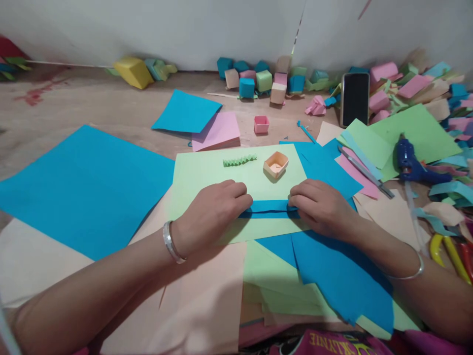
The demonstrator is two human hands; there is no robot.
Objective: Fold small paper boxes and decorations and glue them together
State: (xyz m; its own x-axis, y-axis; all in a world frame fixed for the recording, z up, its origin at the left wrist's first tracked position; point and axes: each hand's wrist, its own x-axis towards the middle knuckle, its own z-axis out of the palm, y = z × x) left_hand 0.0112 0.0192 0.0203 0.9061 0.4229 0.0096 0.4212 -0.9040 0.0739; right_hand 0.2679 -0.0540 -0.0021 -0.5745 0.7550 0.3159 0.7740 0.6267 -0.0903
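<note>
A narrow folded strip of blue paper (271,207) lies across a pale green sheet (199,170). My left hand (218,207) pinches its left end, and my right hand (318,204) pinches the right end. The fingers of both hands are closed and cover the strip's ends. A dark lengthwise gap shows between the strip's folded layers. Just beyond it on the green sheet are a pleated green paper strip (239,160) and a small open peach paper box (276,164). A tiny pink paper box (261,124) stands farther back.
Blue sheets (88,187) lie at left and under my right arm. A blue glue gun (410,160), a cutter knife (365,172), yellow-handled scissors (449,251) and a phone (354,100) sit at right among paper scraps. Paper cubes (247,88) line the wall.
</note>
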